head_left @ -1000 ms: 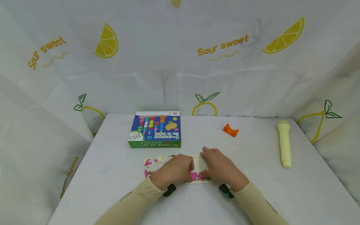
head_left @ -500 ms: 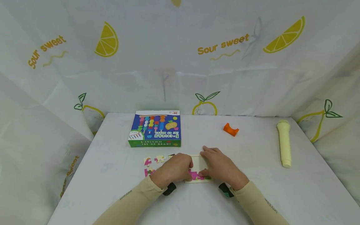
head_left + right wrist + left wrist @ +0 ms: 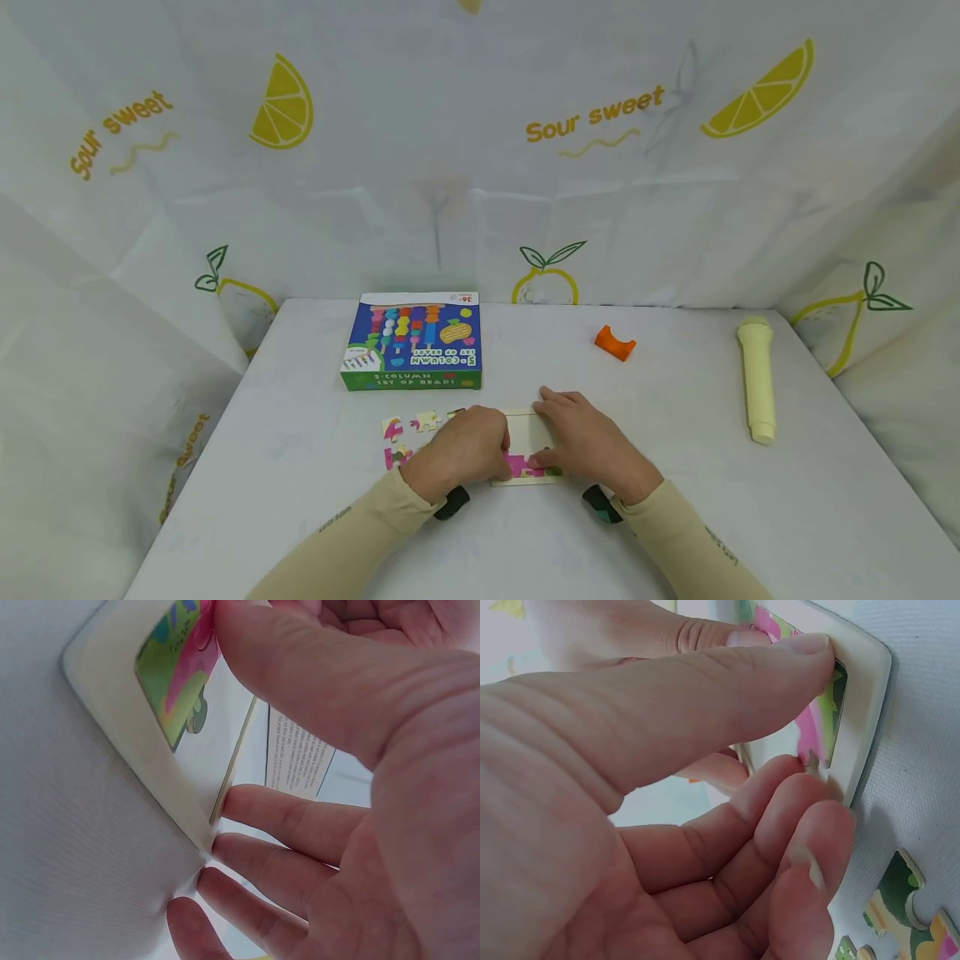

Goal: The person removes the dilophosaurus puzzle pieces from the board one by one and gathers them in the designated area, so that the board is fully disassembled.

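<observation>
A pale puzzle tray (image 3: pixel 528 482) lies flat on the table, with pink and green jigsaw pieces (image 3: pixel 187 664) along its near side and a bare far part. My left hand (image 3: pixel 465 446) pinches at a pink and green corner puzzle piece (image 3: pixel 808 727), thumb laid over it and curled fingers at the tray's left edge. My right hand (image 3: pixel 585 437) grips the tray from the right. Its thumb presses the seated pieces and its fingertips rest along the outer rim. Several loose puzzle pieces (image 3: pixel 426 422) lie left of the tray, partly hidden by my left hand.
A blue and green bead-set box (image 3: pixel 412 342) stands behind the loose pieces. An orange curved block (image 3: pixel 615 342) lies at the back right. Farther right is a pale yellow microphone-shaped object (image 3: pixel 757 379). A white printed curtain (image 3: pixel 465 167) rises behind the table.
Both hands stay at the tray; the left has shifted very slightly left. The whole head view has drifted up a little. Nothing has visibly been picked up or let go.
</observation>
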